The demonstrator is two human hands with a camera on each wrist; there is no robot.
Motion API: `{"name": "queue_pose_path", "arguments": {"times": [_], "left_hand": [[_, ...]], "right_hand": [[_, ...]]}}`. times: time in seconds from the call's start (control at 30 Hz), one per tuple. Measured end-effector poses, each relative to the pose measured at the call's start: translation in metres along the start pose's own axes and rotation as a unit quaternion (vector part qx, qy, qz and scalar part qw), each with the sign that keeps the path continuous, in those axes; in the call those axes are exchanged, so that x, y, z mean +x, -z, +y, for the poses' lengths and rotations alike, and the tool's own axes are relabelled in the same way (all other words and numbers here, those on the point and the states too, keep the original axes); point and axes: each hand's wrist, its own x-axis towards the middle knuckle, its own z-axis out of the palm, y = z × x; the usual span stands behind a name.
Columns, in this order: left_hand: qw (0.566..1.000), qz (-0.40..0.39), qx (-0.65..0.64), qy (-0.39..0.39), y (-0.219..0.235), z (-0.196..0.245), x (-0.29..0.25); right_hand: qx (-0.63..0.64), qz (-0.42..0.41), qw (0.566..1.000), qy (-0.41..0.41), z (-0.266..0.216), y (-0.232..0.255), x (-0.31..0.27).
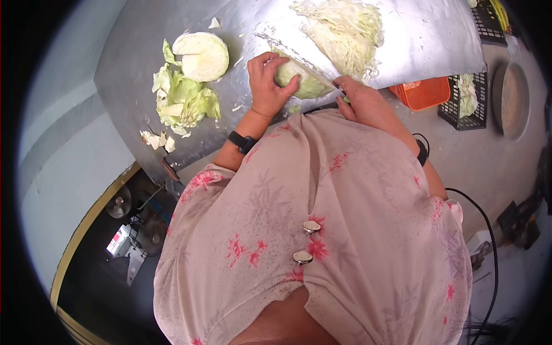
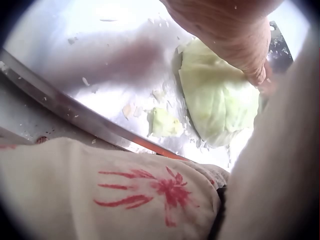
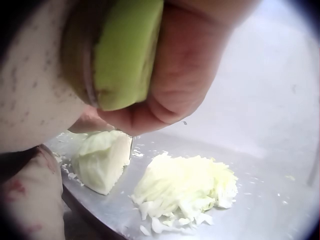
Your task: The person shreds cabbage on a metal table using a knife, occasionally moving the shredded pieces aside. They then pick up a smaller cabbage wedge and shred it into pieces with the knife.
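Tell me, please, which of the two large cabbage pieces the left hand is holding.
The cabbage wedge beside the green-handled knife: the left hand grips it, whereas the notched cabbage piece lies untouched by the loose cabbage leaves.

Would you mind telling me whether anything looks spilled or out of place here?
Only mildly: pale cabbage scraps lie loose beside the leaf pile, near the edge of the metal table, as if strayed from the cutting. Otherwise nothing stands out; the left hand grips the cabbage piece.
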Motion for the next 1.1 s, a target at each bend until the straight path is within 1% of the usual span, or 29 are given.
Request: {"name": "queue_pose_path", "arguments": {"times": [0.03, 0.13, 0.23, 0.33, 0.43, 0.53, 0.63, 0.67, 0.73, 0.83, 0.93, 1.03, 1.1], "left_hand": [[1.0, 0.003, 0.008, 0.001, 0.0, 0.003, 0.0], [1.0, 0.008, 0.029, 0.005, -0.004, 0.0, -0.003], [1.0, 0.013, 0.017, 0.015, -0.009, -0.002, -0.008], [1.0, 0.014, 0.005, 0.022, -0.014, -0.001, -0.009], [0.999, 0.017, -0.005, 0.029, -0.018, 0.0, -0.009], [0.998, 0.03, -0.018, 0.043, -0.025, 0.0, -0.01], [0.996, 0.043, -0.028, 0.072, -0.031, 0.005, -0.013], [0.995, 0.048, -0.03, 0.083, -0.033, 0.006, -0.013], [0.995, 0.062, -0.03, 0.076, -0.038, 0.004, -0.015], [0.992, 0.082, -0.05, 0.081, -0.044, 0.001, -0.017], [0.991, 0.088, -0.059, 0.082, -0.045, -0.002, -0.019], [0.989, 0.099, -0.069, 0.08, -0.047, -0.003, -0.019], [0.986, 0.113, -0.086, 0.082, -0.051, -0.003, -0.02]], "right_hand": [[-0.005, 0.003, 1.0, 0.009, 0.001, -0.002, 0.001], [-0.032, -0.023, 0.999, 0.007, 0.005, -0.009, 0.008], [-0.024, -0.072, 0.996, -0.043, 0.007, -0.014, 0.012], [-0.035, -0.077, 0.994, -0.069, 0.003, -0.015, 0.013], [-0.036, -0.077, 0.993, -0.076, 0.004, -0.018, 0.014], [-0.023, -0.095, 0.992, -0.083, 0.004, -0.018, 0.015], [-0.055, -0.022, 0.998, -0.021, 0.008, -0.031, 0.016], [-0.056, -0.024, 0.998, -0.027, 0.009, -0.035, 0.017], [-0.06, -0.029, 0.997, -0.038, 0.011, -0.041, 0.019], [-0.075, -0.037, 0.995, -0.06, 0.003, -0.037, 0.018], [-0.039, -0.14, 0.976, -0.162, -0.012, -0.021, 0.02], [-0.047, -0.05, 0.995, -0.067, 0.0, -0.031, 0.012], [-0.057, -0.062, 0.993, -0.08, 0.0, -0.03, 0.014]]}}
